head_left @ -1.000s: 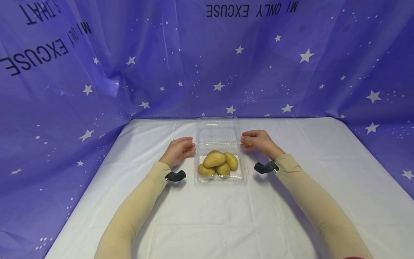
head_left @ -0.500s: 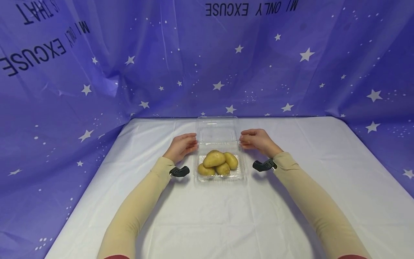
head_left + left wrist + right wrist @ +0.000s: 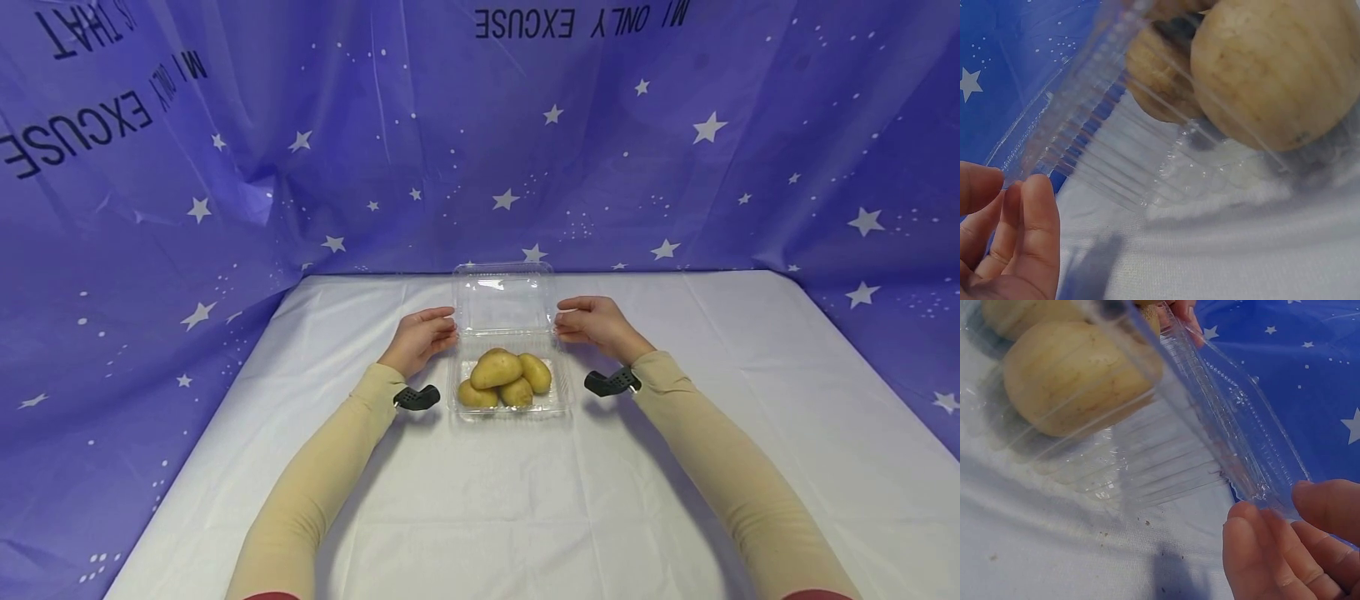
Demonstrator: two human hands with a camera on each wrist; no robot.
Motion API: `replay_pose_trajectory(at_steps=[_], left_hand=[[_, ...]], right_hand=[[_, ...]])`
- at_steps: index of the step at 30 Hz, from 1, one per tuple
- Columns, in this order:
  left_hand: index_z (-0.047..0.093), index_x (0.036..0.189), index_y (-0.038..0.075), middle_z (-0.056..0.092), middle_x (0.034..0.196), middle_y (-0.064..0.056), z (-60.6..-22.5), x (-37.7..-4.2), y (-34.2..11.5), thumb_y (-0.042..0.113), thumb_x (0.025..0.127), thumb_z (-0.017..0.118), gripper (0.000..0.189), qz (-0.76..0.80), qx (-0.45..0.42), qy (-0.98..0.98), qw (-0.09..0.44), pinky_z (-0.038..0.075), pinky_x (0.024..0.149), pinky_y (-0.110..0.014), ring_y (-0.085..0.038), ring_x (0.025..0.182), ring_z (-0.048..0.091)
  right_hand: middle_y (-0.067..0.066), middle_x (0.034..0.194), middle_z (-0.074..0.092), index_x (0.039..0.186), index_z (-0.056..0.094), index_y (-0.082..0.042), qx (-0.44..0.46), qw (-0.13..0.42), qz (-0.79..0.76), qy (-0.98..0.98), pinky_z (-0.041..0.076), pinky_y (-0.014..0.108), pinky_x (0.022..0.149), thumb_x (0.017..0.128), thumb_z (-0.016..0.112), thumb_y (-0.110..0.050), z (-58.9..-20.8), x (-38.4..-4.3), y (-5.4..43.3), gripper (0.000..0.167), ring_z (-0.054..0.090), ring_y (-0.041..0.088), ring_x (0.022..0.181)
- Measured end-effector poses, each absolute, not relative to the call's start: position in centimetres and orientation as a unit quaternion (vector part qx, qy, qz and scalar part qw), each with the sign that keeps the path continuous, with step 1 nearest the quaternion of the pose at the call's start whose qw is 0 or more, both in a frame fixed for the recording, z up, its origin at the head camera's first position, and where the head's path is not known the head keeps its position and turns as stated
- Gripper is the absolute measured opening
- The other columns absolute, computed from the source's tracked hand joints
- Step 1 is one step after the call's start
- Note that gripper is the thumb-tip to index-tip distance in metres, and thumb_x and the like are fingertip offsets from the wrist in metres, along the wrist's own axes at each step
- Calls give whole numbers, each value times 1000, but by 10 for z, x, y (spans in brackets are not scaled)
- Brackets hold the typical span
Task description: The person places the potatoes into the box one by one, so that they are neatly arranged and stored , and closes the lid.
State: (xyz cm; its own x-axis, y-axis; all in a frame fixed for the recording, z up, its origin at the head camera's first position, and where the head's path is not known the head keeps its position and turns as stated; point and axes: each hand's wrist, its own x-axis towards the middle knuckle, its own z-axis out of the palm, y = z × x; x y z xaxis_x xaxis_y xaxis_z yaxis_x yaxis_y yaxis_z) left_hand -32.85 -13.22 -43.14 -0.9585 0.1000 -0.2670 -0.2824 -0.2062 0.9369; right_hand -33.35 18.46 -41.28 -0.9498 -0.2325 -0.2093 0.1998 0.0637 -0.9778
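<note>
A clear plastic clamshell box (image 3: 558,400) sits mid-table with its lid (image 3: 504,308) folded back, the far edge slightly raised. Several yellow potatoes (image 3: 497,368) are piled in its base. My left hand (image 3: 420,340) pinches the lid's left edge near the hinge. On the opposite side, my right hand (image 3: 596,323) pinches the right edge between thumb and fingers. The left wrist view has the left fingertips (image 3: 1038,194) on the clear edge. Up close in the right wrist view, a potato (image 3: 1079,378) shows behind the ribbed wall, and the right thumb (image 3: 1329,500) meets the lid.
A white cloth (image 3: 480,517) covers the table. Behind it and along both sides hangs a purple curtain (image 3: 420,125) with white stars and black lettering. Dark camera mounts sit on the left wrist (image 3: 417,398) and the right wrist (image 3: 612,383).
My left hand has moved right and slightly away from me, from beside the box onto the lid's edge. The right hand has shifted slightly inward. The lid's far edge has risen a little.
</note>
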Motion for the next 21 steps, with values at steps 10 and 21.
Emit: replay_pose_trajectory(at_steps=[10,21], left_hand=[[50,144,-8,65,77,0,-429,-328,-132,-5,98,56,47,768,-72,625,118,57,69,-17,-8,72,64],[55,139,-9,67,87,-1,-412,-328,-134,11,102,54,42,739,-45,666,92,59,76,-22,-10,77,66]], right_hand=[[-1,85,71,143,41,18,-11,153,-676,720,62,23,76,98,58,1,-410,-334,183,51,71,8,75],[-8,84,72,141,43,20,-32,123,-656,744,62,24,76,99,57,-3,-396,-333,184,50,72,5,75]])
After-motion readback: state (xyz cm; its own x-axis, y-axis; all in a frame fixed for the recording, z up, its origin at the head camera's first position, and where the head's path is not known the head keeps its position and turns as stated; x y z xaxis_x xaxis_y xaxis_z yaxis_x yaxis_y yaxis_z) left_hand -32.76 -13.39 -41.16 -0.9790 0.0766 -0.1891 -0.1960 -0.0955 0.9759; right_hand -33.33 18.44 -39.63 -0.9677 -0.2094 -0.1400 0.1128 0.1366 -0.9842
